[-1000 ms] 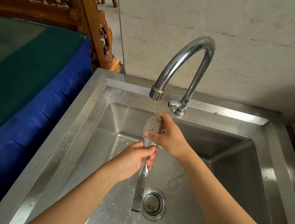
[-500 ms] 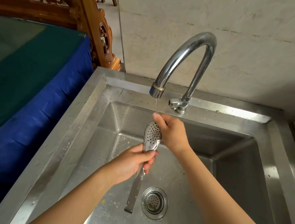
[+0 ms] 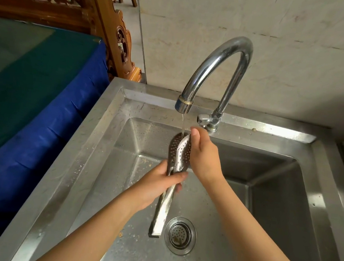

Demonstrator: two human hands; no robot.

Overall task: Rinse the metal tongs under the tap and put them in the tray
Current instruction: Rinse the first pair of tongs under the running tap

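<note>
The metal tongs (image 3: 177,158) have two perforated spoon-shaped heads and stand nearly upright over the sink basin, heads up. A thin stream of water falls from the curved chrome tap (image 3: 213,71) onto the heads. My left hand (image 3: 158,185) grips the tongs around the middle of the handle. My right hand (image 3: 204,156) is wrapped around the right side of the heads, thumb at the top. The handle's lower end hangs just left of the drain (image 3: 180,234). No tray is in view.
The steel sink (image 3: 95,144) has food crumbs on its floor and a wide rim. A blue and green covered surface (image 3: 35,89) lies to the left. Carved wooden furniture (image 3: 113,31) stands behind it. A pale wall backs the tap.
The two heads of the tongs have spread slightly apart under the stream. My right hand slid along the heads, and the handle's lower end swung a little left.
</note>
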